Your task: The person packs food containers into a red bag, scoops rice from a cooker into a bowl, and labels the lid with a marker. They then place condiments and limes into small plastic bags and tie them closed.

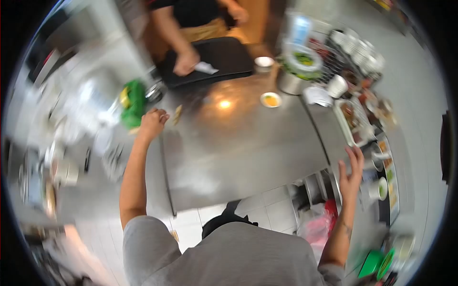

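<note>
My left hand (152, 123) is over the left side of the steel table, its fingers drawn together; a small pale bit shows at the fingertips, too blurred to name. Just beside it lies a narrow tan piece (178, 115) on the steel surface. A green package with a yellow patch (133, 104) stands close on its left. My right hand (352, 170) hangs off the table's right side with fingers spread and holds nothing. Nearest to it is a white tray (344, 123) with brownish contents.
The steel table (248, 152) lies before me. A co-worker's hand (186, 62) holds a white item (206, 68) over a black tray (214, 53) at the far edge. A small bowl (271, 99) with orange contents sits near a metal pot (292, 85). Paper cups (337, 86) crowd the right.
</note>
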Action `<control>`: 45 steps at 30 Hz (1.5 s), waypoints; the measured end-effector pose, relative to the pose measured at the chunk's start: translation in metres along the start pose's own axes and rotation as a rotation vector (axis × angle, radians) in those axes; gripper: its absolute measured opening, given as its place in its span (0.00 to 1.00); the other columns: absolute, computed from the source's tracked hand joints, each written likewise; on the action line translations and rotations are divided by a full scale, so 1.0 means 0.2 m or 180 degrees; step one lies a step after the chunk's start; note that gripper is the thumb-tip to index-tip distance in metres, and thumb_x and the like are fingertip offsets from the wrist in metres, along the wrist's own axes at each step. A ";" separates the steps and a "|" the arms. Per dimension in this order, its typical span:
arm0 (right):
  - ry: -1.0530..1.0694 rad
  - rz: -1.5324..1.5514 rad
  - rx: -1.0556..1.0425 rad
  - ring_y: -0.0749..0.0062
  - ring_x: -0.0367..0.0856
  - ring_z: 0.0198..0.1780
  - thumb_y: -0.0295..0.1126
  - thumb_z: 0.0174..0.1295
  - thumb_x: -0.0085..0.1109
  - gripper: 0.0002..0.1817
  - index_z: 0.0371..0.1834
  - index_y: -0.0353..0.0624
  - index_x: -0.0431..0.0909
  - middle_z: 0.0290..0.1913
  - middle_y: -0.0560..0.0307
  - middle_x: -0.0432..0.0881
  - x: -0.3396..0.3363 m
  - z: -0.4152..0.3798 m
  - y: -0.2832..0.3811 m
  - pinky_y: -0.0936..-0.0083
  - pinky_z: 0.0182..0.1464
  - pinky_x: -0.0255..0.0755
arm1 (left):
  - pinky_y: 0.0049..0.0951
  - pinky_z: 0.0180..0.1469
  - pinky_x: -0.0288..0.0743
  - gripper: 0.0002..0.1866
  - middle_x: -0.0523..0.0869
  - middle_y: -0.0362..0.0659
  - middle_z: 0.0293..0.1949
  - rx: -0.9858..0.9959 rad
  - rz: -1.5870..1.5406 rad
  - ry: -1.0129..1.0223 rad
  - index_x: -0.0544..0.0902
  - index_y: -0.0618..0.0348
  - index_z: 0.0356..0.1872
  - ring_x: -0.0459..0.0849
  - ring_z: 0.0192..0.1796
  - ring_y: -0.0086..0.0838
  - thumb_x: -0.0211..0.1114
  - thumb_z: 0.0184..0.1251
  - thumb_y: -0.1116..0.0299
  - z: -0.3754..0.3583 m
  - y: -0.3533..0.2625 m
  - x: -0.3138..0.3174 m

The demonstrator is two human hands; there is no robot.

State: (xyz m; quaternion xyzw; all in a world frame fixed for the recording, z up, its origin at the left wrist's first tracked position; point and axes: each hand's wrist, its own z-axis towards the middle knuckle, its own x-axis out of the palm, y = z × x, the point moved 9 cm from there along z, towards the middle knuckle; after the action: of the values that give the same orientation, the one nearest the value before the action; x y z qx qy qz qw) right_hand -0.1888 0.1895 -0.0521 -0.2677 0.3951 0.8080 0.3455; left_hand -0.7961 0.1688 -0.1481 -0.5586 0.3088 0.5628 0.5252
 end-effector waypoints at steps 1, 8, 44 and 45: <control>0.0071 -0.0130 -0.0022 0.54 0.66 0.64 0.28 0.60 0.58 0.19 0.55 0.43 0.75 0.63 0.47 0.67 0.01 -0.10 -0.04 0.66 0.65 0.59 | 0.47 0.49 0.71 0.13 0.82 0.49 0.41 -0.0199 0.0136 0.0134 0.84 0.51 0.41 0.80 0.48 0.47 0.60 0.63 0.57 -0.18 0.09 -0.05; 0.0638 0.0757 0.0106 0.53 0.68 0.61 0.30 0.62 0.56 0.16 0.53 0.40 0.76 0.58 0.46 0.70 0.34 -0.42 0.14 0.64 0.63 0.60 | 0.60 0.64 0.54 0.36 0.59 0.54 0.70 -0.1775 0.0853 -0.0711 0.63 0.60 0.67 0.59 0.69 0.52 0.47 0.67 0.42 -1.03 0.84 0.06; 0.2238 0.2757 -0.3812 0.50 0.69 0.58 0.28 0.55 0.58 0.19 0.52 0.39 0.74 0.54 0.46 0.73 2.67 -1.82 5.19 0.62 0.60 0.63 | 0.46 0.50 0.63 0.19 0.72 0.49 0.52 -0.2288 0.0934 -0.1521 0.74 0.52 0.47 0.69 0.55 0.46 0.60 0.60 0.53 -2.27 3.53 -0.99; 0.2208 0.2729 -0.3520 0.49 0.69 0.58 0.28 0.55 0.58 0.20 0.53 0.39 0.73 0.55 0.45 0.72 2.80 -1.78 5.23 0.61 0.60 0.63 | 0.45 0.48 0.63 0.18 0.73 0.48 0.48 -0.2279 0.0966 -0.1546 0.74 0.53 0.44 0.70 0.52 0.45 0.60 0.60 0.53 -2.27 3.65 -1.03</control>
State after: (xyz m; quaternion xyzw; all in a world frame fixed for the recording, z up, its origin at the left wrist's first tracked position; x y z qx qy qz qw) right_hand -1.2838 -0.3793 -0.1663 -0.4623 0.0893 0.8207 -0.3237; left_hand -1.3766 -0.4944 -0.2103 -0.5052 0.0411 0.8193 0.2678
